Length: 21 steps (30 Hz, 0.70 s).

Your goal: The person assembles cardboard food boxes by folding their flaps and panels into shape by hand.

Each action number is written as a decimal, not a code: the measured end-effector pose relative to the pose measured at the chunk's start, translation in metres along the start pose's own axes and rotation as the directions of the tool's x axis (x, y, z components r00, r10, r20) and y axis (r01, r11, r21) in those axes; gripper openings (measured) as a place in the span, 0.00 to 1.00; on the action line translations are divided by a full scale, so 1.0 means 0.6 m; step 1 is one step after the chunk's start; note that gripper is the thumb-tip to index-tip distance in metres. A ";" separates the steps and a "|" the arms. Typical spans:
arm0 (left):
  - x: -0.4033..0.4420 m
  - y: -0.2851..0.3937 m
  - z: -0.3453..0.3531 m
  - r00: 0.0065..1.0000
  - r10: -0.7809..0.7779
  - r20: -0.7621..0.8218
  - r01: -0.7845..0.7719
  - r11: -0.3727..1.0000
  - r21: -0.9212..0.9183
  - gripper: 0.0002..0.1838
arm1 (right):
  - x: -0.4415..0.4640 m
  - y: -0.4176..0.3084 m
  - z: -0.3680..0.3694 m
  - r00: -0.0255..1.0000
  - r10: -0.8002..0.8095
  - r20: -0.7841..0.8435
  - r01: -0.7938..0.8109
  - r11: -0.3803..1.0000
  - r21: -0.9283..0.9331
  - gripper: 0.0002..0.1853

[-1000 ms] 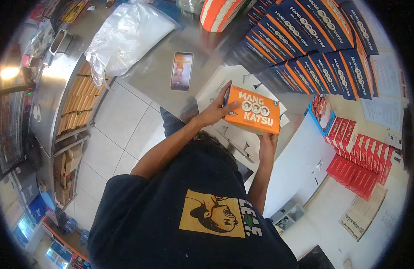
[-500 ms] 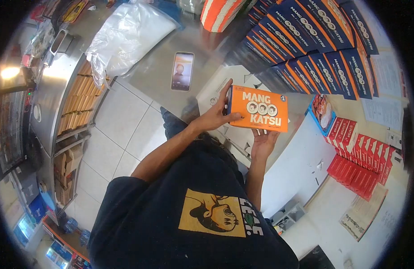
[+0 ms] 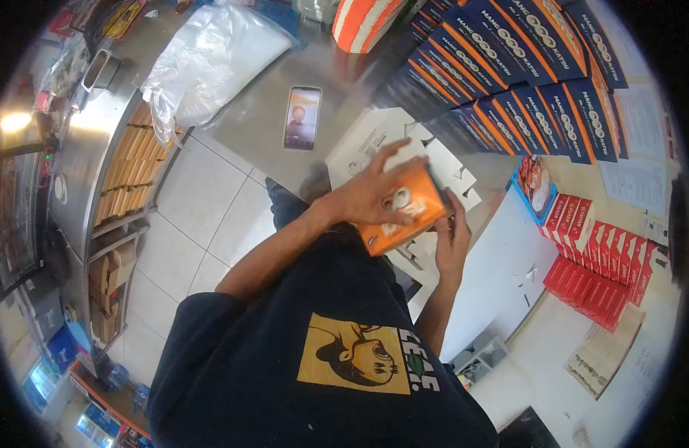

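An orange printed carton [image 3: 404, 209] is tilted between my two hands, its lettering smeared by motion. My left hand [image 3: 367, 193] lies across its left part, thumb on the printed face and a finger stretched out past the top edge. My right hand [image 3: 452, 237] grips the carton's right edge with its fingertips. Beneath the carton lies a flat white cardboard sheet [image 3: 363, 145] with cut tabs, partly hidden by the hands and carton. A lit phone [image 3: 302, 119] rests on the metal counter [image 3: 247, 123] beyond my left hand.
Stacks of dark blue and orange cartons [image 3: 509, 75] stand at the upper right. Red boxes [image 3: 598, 261] are piled at the right. A white plastic bag [image 3: 217, 63] and an orange-striped bag [image 3: 363, 22] sit at the back. Shelves [image 3: 128, 179] hold brown cartons at left.
The carton has turned and tilted, coming lower and to the left. My left hand has slid over its face; my right hand has shifted from its lower edge to its right edge.
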State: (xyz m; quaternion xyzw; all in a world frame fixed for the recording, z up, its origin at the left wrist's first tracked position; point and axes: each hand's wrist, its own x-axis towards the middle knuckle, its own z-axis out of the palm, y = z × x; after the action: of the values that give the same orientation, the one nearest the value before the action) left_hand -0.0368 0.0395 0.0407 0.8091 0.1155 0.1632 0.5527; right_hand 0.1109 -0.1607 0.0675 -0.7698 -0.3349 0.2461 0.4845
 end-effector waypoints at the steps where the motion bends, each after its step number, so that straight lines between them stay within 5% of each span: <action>1: 0.003 0.010 0.001 0.992 0.017 0.127 -0.006 0.997 -0.082 0.57 | 0.000 -0.020 0.006 0.998 0.016 0.056 -0.013 0.999 -0.042 0.26; 6: -0.004 0.012 0.012 0.989 0.029 0.146 -0.035 0.998 0.043 0.52 | -0.006 -0.071 0.021 0.986 0.014 0.168 0.020 0.980 -0.198 0.26; 15: -0.018 0.017 0.023 0.982 -0.023 0.186 0.021 1.000 0.016 0.46 | -0.017 -0.070 0.019 0.976 0.131 0.172 -0.134 0.991 0.005 0.26; 21: -0.018 0.025 0.018 0.970 -0.079 0.232 0.059 0.994 0.094 0.46 | -0.014 -0.047 0.027 0.979 0.139 0.150 -0.132 0.990 -0.060 0.25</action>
State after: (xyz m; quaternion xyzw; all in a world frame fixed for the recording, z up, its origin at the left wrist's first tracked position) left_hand -0.0421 0.0208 0.0498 0.8414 0.0842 0.0417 0.5322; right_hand 0.0861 -0.1488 0.0869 -0.7812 -0.3241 0.3289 0.4201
